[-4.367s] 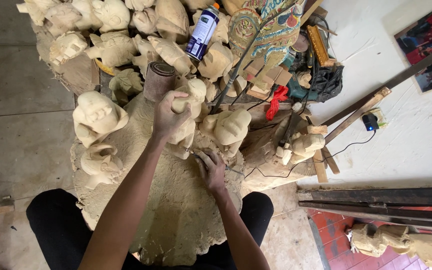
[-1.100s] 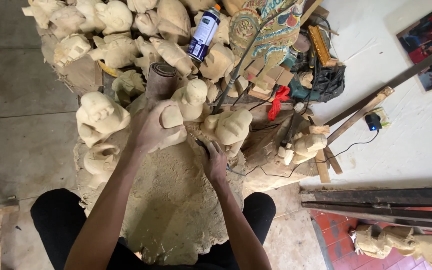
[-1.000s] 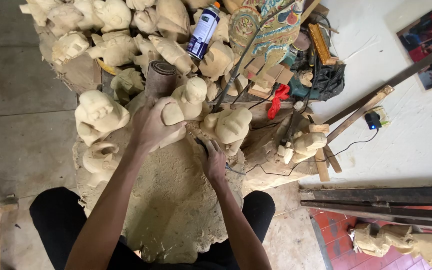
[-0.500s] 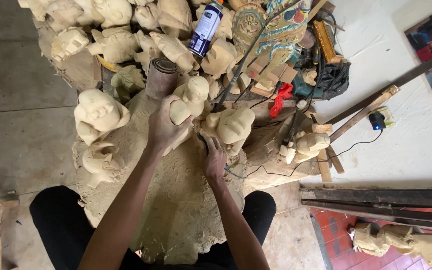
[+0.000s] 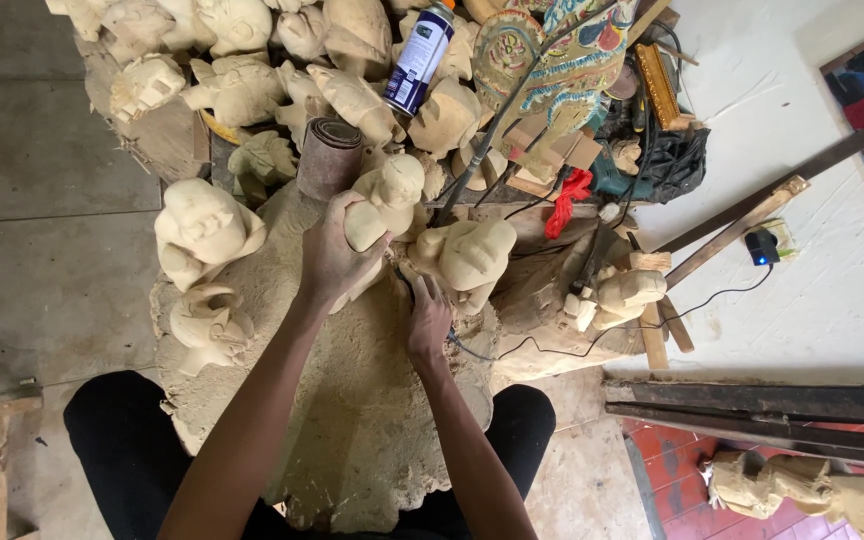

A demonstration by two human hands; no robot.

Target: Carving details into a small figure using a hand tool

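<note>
where the dust-caked work mound (image 5: 352, 420) rises between the person's knees, the left hand (image 5: 332, 262) is clamped around a pale wooden figurine (image 5: 380, 203). fingers wrap its lower body, thumb side up. the figurine's long axis runs up the frame on a slight rightward slant, its rounded head pointing away from the person toward the heap of carvings (image 5: 252, 60). it sits just right of a roll of sandpaper (image 5: 328, 158), near touching. the right hand (image 5: 429, 322) is curled shut on a slim tool (image 5: 402, 285); only a dark sliver shows, so its kind can't be told. its tip meets the figurine's base. a second unfinished carving (image 5: 467, 255) lies just right of both hands. a spray can (image 5: 419, 58) rests tilted on the heap above. a black cable (image 5: 592, 345) trails right from under the right hand.
</note>
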